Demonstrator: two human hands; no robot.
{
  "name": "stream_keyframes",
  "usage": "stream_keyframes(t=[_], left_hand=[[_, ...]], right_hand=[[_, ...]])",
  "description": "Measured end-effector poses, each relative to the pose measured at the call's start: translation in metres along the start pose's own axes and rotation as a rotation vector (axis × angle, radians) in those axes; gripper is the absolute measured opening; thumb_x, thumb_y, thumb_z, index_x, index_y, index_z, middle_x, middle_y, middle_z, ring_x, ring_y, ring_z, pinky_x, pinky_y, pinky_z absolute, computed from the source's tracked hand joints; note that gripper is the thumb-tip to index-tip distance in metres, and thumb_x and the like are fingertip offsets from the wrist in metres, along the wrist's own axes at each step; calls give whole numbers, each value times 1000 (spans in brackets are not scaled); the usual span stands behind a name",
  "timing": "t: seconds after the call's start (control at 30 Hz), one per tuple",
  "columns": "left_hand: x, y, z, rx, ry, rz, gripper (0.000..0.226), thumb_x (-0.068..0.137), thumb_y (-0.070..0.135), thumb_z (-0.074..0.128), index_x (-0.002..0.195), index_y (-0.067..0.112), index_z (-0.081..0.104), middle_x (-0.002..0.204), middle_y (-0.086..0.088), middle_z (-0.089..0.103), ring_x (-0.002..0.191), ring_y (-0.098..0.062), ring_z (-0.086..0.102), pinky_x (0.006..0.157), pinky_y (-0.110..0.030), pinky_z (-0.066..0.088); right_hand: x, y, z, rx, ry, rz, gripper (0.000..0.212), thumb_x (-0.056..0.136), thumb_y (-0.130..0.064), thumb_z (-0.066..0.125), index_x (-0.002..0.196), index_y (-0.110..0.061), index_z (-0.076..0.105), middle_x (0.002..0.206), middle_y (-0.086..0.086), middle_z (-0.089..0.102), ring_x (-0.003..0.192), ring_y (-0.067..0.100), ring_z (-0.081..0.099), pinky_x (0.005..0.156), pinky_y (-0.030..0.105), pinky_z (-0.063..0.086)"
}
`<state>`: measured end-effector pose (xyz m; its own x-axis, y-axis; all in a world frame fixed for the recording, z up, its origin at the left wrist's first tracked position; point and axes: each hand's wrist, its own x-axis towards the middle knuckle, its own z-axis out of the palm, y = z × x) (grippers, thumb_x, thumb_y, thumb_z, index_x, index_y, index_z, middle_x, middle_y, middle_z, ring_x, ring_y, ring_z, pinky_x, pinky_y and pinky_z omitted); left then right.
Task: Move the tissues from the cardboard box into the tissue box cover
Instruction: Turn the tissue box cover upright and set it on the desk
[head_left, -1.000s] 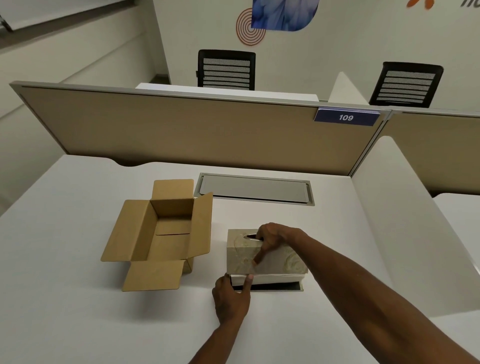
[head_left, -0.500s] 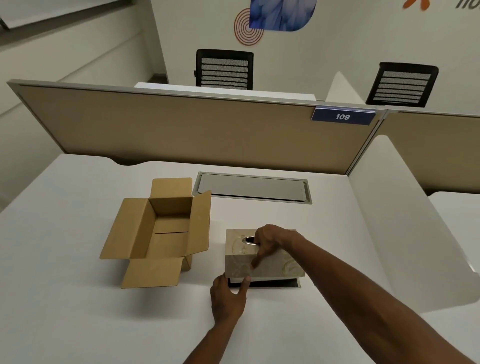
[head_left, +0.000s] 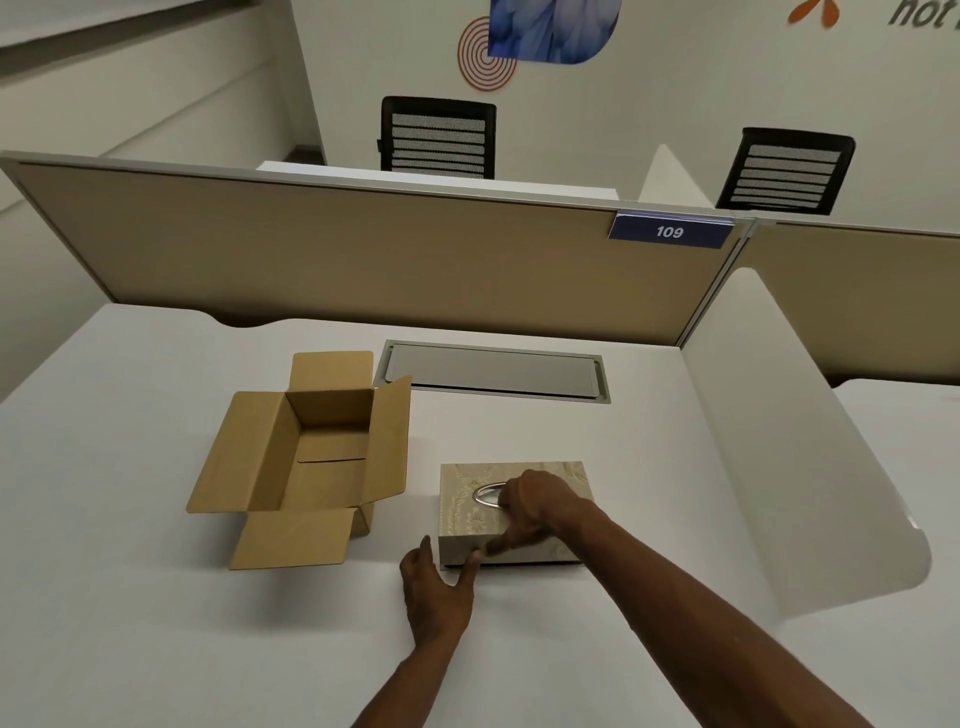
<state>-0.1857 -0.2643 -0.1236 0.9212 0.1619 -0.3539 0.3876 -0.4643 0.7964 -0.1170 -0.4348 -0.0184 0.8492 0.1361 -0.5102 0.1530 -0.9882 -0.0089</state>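
The beige patterned tissue box cover (head_left: 462, 514) sits flat on the white desk (head_left: 156, 597), right of centre. My right hand (head_left: 535, 506) rests on its top, fingers in the metal-rimmed slot (head_left: 488, 493), with one finger down the front face. My left hand (head_left: 436, 587) lies on the desk at the cover's near left corner, thumb against its lower edge. The brown cardboard box (head_left: 317, 457) stands to the left with all flaps spread; its inside shows only bare cardboard. No tissues are visible.
A grey cable hatch (head_left: 493, 371) is set into the desk behind the cover. A tan partition (head_left: 363, 254) closes the back and a white curved divider (head_left: 810, 467) closes the right side. Two black chairs stand beyond the partition.
The cover has come down over its base: the white layer and dark tray seen under it a second ago are now hidden. My left hand slid slightly left along the desk.
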Motion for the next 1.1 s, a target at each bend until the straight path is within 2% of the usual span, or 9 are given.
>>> stream_keyframes(t=[0.1,0.2,0.33,0.43,0.57,0.67,0.83,1.03,1.1], left_hand=[[-2,1,1,14,-4,10,87,80,50,76,149,14,40,151,-13,41,134,-34,47,106,-44,47],[-5,3,0,45,8,58,88,79,51,76,151,16,38,152,-12,41,135,-33,45,105,-44,46],[-9,6,-5,192,98,338,83,85,47,71,153,16,34,155,-13,36,141,-31,37,99,-42,51],[-1,11,-10,323,120,632,80,88,38,70,154,15,33,162,-11,29,151,-29,23,113,-40,39],[15,29,-15,472,-39,967,67,86,30,62,150,24,41,165,-5,25,156,-24,12,123,-42,28],[27,47,-20,679,-218,1106,67,83,38,57,148,24,45,167,-4,19,156,-22,3,126,-46,18],[39,55,-29,928,-311,999,80,88,56,48,156,18,29,168,-9,3,156,-28,-3,126,-45,-5],[35,52,-31,938,-323,986,78,92,52,46,158,16,23,168,-9,-2,156,-28,-5,127,-44,-2],[36,51,-31,914,-324,987,77,92,50,48,157,17,25,168,-9,0,156,-29,-3,127,-45,0]], right_hand=[[-6,-4,10,-24,93,-10,87,68,-88,57,108,-12,70,105,16,71,96,35,69,76,36,51],[-16,-6,24,12,249,-15,74,74,-80,59,106,-14,72,104,13,75,95,35,71,80,37,56],[-25,-7,46,106,424,-12,61,79,-77,52,96,-20,67,97,5,76,91,29,70,75,33,53],[-29,-2,53,117,492,-15,63,81,-80,46,89,-21,64,98,1,75,90,26,70,80,34,55],[-33,0,63,153,558,-44,67,85,-72,48,116,-18,71,136,4,67,123,25,63,111,38,44],[-35,0,68,145,507,-65,73,90,-67,43,138,-15,61,148,7,58,137,23,53,120,39,33],[-41,1,78,37,477,-51,78,96,-64,35,148,-8,49,156,12,47,146,27,42,123,46,24],[-43,1,90,67,503,-54,77,99,-61,33,154,-7,42,160,12,41,150,27,38,126,47,20],[-44,5,94,60,531,-70,74,99,-58,40,152,-6,46,158,12,45,147,28,43,124,48,27]])
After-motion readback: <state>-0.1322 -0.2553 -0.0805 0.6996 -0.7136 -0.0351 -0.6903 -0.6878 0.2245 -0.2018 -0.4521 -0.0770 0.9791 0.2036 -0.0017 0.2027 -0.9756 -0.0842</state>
